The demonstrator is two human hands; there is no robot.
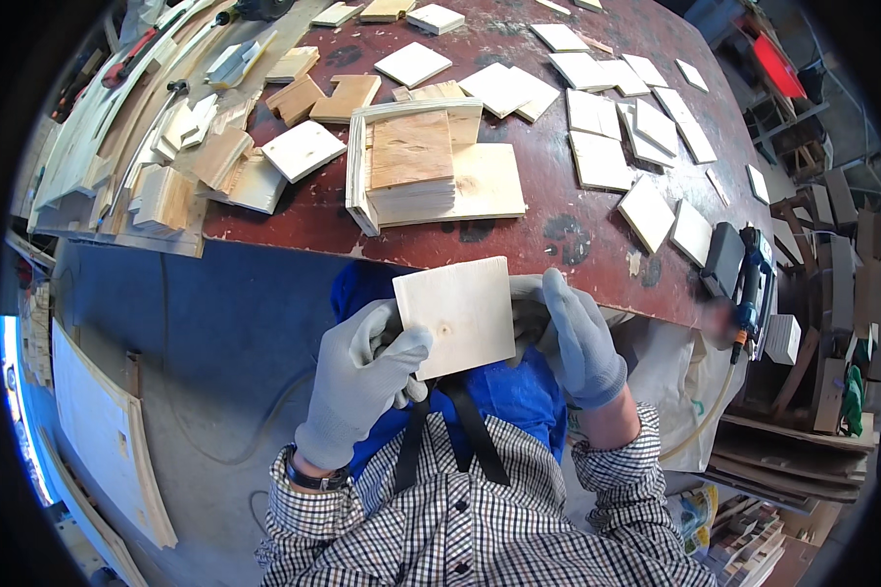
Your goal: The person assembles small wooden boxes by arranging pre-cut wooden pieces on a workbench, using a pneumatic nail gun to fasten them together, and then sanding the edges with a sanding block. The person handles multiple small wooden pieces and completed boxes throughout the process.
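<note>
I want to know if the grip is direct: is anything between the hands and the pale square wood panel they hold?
Only the grey gloves. The left hand clasps the wood panel at its lower left edge and the right hand grips its right edge. No other object sits between hands and panel.

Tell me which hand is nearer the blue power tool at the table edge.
Right. The right hand grips the wooden square beside the power tool; the left hand holds its far side.
</note>
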